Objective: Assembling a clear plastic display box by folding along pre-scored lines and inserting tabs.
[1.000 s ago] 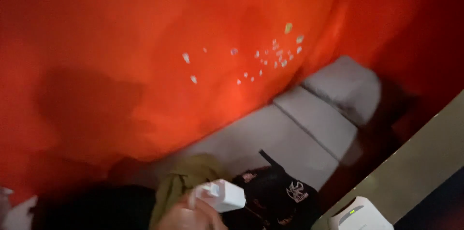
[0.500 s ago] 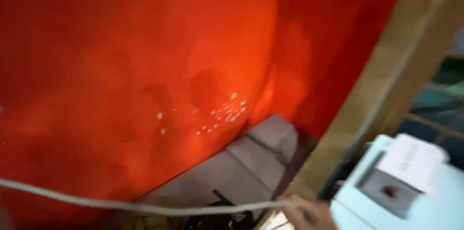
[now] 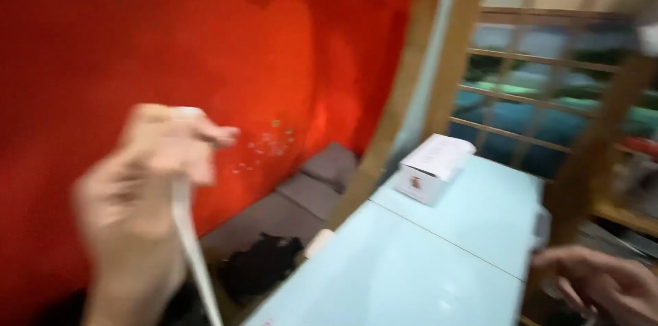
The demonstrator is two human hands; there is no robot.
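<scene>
My left hand is raised at the left, blurred by motion. It is closed around a white cord that hangs down from the fist to the bottom edge. My right hand is low at the bottom right, beside the corner of a pale blue table. Its fingers are curled and blurred, and I cannot tell whether anything is in them.
A white box stands on the far part of the table. A small white object sits at the table's left edge. Grey cushions and a black cloth lie below a red wall. A wooden lattice is behind on the right.
The view has swung right and up, bringing the table, box and lattice into sight. My left hand has risen with the white cord. My right hand has moved to the bottom right.
</scene>
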